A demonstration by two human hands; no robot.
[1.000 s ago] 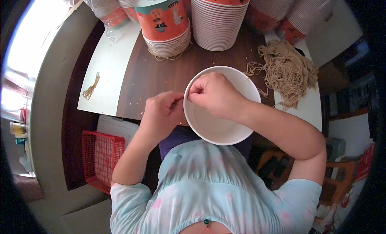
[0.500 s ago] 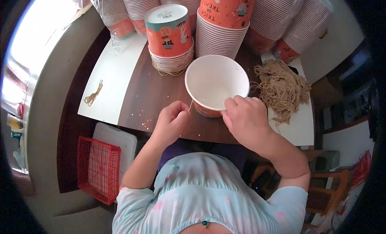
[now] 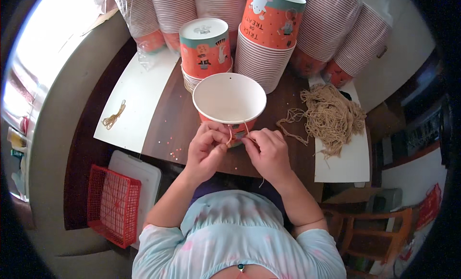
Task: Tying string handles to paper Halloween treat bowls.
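An upright paper bucket [image 3: 229,97], white inside and orange outside, stands on the table in front of me. A small dark hole shows in its far wall, just under the rim. My left hand [image 3: 206,152] is closed at the bucket's near side, its fingertips pinching a thin tan string [image 3: 230,135]. Close by on the right, my right hand [image 3: 269,152] pinches another length of the string that runs down from the near rim. A loose string end hangs below the right hand. Whether the two lengths join is hidden by my fingers.
Behind the bucket stand an upside-down tub stack [image 3: 205,53] and a taller stack [image 3: 266,53], with plastic-wrapped stacks [image 3: 331,20] farther back. A tangled twine pile [image 3: 333,117] lies right. A small string bundle [image 3: 114,114] lies left; below it sits a red basket [image 3: 114,202].
The bucket has shifted left. My right hand has left its rim and moved left, now pinching string close to my left hand. Strands of the twine pile now trail farther left.
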